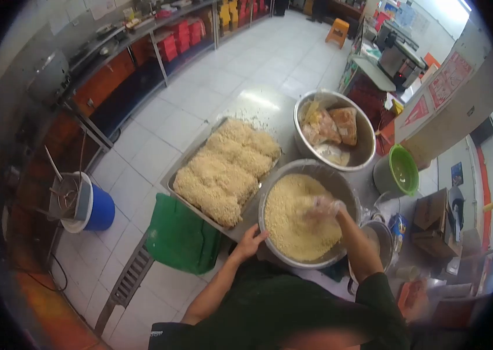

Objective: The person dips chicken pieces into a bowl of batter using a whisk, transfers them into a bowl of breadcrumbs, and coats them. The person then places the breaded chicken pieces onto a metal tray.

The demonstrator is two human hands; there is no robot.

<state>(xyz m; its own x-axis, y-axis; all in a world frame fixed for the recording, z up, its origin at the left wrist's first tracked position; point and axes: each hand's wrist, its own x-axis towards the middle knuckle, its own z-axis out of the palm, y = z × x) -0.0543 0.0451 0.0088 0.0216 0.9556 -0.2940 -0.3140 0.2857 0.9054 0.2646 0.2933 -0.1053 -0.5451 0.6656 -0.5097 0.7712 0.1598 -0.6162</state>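
Note:
A large metal bowl (344, 182) of pale yellow crumbs (289, 213) stands in front of me on the metal table. At its left side, my left hand (248, 243) grips the rim with thumb and fingers. Over the crumbs, my right hand (323, 208) appears to wear a thin clear glove; motion smears its fingers, and whether it holds anything is hidden. Left of the bowl, a metal tray (193, 211) is heaped with crumb-coated pieces (223, 169). Behind the crumbs, a second metal bowl (365, 166) holds bagged raw-looking food (345, 124).
A green plastic chair or stool top (179, 236) stands by the tray's near corner. To the right are a green-lined bucket (404, 169), a metal pot (381, 236) and a cardboard box (433, 224). A blue bucket (102, 208) stands on the tiled floor at left.

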